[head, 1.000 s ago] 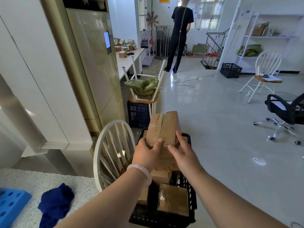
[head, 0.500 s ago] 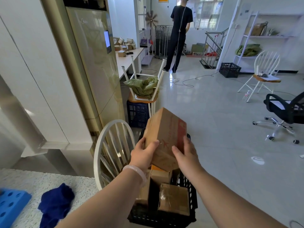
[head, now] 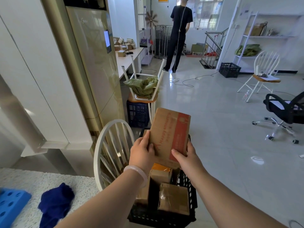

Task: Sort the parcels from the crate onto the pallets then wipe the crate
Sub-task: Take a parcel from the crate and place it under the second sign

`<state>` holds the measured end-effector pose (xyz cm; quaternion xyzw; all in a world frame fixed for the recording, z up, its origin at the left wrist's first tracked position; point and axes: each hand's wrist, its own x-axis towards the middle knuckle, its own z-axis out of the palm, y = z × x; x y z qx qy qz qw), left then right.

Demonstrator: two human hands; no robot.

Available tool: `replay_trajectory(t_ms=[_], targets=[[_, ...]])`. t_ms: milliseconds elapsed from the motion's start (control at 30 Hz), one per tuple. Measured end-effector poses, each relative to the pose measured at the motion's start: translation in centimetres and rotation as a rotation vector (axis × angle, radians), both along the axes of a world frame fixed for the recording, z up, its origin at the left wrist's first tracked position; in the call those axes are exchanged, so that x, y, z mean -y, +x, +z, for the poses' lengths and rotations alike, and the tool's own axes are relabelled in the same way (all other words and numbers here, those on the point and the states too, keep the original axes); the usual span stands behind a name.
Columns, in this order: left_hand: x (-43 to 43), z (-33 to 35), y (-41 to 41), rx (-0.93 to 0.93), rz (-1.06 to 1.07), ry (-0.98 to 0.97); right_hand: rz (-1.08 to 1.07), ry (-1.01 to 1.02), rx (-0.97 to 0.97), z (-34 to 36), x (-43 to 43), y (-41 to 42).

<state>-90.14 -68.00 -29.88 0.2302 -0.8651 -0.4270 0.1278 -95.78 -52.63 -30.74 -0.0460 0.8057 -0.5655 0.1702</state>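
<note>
A brown cardboard parcel (head: 169, 134) with a red band and red lettering is held up above a black plastic crate (head: 191, 191). My left hand (head: 142, 150) grips its lower left edge, thumb over the front face. My right hand (head: 186, 156) grips its lower right corner. Several more taped brown parcels (head: 173, 198) lie inside the crate, which stands on a white chair (head: 111, 150). A blue pallet corner (head: 11, 203) and a dark blue cloth (head: 56, 203) lie on the speckled surface at lower left.
A tall gold air conditioner (head: 95, 66) stands to the left. Beyond the crate an upturned white chair (head: 144, 83) with a green sack sits on a blue crate (head: 137, 112). A person in black (head: 178, 35) stands far off. A black office chair (head: 286, 111) is at right.
Both hands have turned the parcel, so its red-banded printed face now shows toward me, and lifted it slightly higher above the crate.
</note>
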Motion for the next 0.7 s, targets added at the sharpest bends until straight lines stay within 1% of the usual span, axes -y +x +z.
replay_trajectory(t_ms=[167,233,300,367,600,700], targets=[[-1.3,-0.4,0.1,0.127,0.041,-0.155,0.032,0.008,-0.077,0.3,0.8,1.0],[-1.9,-0.1,0.2,0.205,0.068,-0.264,0.035,-0.037,-0.116,0.5,1.2,1.8],[-2.2,0.3,0.3,0.248,0.064,-0.292,0.038,-0.068,-0.146,0.4,1.3,2.3],[-2.2,0.6,0.3,0.273,0.043,-0.248,0.047,-0.081,-0.179,0.4,1.3,2.6],[-1.8,0.4,0.2,0.253,0.055,0.047,0.133,0.042,-0.281,0.5,0.6,2.6],[-1.5,0.0,0.4,0.229,0.056,0.115,0.043,0.056,-0.243,0.1,-0.3,1.5]])
